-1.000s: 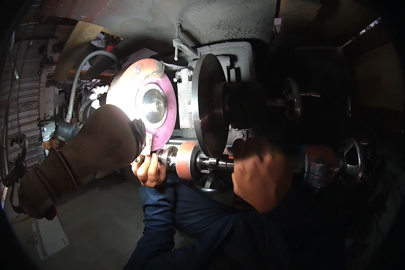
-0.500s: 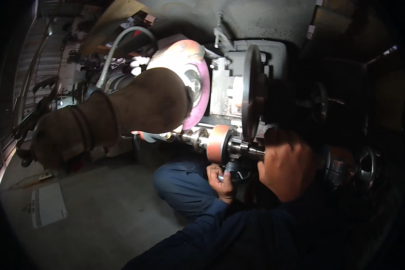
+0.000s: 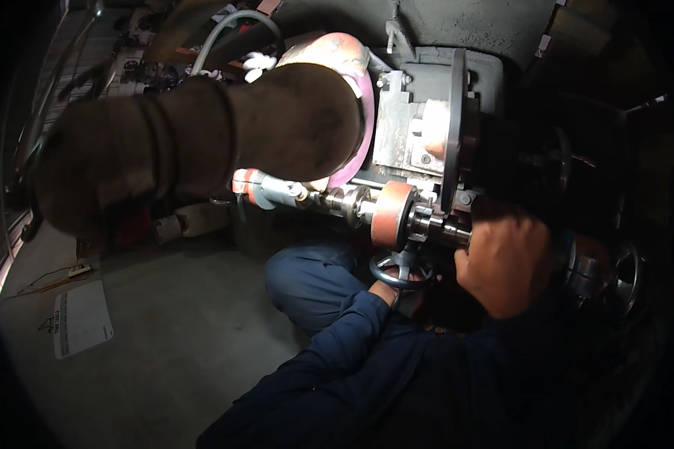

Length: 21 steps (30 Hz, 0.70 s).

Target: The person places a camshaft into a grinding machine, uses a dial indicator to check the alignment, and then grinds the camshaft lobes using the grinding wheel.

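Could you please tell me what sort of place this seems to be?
It looks like a machine workshop, probably a grinding station: there is a pink grinding wheel, a metal handwheel on the machine, and a shaded lamp lighting it.

left hand [image 3: 384, 291] partly hidden by handwheel [image 3: 404, 260], pink wheel [image 3: 367, 127] mostly behind lamp [image 3: 296, 120]

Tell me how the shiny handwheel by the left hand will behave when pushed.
The handwheel would probably turn rather than slide, since it appears mounted below the orange collar. Its metallic look suggests it will stay stiff, not flex. The smooth, glossy surface may feel a little slippery.
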{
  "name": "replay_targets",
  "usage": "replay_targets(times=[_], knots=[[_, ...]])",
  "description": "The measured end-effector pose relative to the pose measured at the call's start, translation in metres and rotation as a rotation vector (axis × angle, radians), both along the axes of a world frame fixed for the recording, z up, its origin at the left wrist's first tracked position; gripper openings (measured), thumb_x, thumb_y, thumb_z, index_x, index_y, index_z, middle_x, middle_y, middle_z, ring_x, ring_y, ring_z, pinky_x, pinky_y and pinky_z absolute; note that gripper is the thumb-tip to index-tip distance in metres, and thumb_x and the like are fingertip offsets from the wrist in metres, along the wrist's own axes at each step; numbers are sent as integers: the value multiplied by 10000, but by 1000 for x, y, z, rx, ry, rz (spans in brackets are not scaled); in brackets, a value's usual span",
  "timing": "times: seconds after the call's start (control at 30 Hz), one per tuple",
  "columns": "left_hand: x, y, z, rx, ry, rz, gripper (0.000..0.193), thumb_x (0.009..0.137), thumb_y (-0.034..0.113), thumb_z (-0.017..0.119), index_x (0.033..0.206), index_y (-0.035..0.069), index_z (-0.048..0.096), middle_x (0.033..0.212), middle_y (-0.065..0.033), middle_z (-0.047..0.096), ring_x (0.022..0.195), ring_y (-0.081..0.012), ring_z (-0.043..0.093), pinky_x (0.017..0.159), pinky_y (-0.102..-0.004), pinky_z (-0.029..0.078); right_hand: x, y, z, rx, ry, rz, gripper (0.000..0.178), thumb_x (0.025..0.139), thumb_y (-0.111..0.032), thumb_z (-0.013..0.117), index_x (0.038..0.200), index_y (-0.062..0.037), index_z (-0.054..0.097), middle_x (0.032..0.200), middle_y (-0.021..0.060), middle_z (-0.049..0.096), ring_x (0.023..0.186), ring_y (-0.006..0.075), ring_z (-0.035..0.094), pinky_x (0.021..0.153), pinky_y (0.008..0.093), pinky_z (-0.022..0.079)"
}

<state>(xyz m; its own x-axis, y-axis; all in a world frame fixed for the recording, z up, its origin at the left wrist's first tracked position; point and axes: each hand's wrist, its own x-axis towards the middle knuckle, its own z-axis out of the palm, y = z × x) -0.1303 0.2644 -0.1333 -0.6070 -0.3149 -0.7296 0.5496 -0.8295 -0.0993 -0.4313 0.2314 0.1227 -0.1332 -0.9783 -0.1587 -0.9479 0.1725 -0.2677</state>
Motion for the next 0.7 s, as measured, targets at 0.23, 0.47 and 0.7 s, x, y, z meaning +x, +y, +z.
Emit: replay_targets(times=[0.23,0.47,0.7], knots=[[-12,1,-2,53,142,-4,290,864,323,542,916,44,602,884,-131,603,755,-270,578,688,-384,494,10,15,-32,-166,-3,-84,331,578,-209,813,849,-70,682,878,131,621,896,358,624,813,485,505],[-10,2,-5,85,183,0,328,859,375,529,900,59,606,835,-110,600,683,-257,571,610,-376,494,10,4,-16,-86,-15,-118,268,591,-215,791,786,-57,697,808,149,650,825,355,646,770,468,529],[-5,1,-7,107,163,31,368,854,428,516,884,73,609,785,-89,596,612,-244,563,532,-368,493,4,0,-1,-21,25,-45,128,659,-195,716,700,-74,704,681,116,660,645,290,682,596,395,562]])
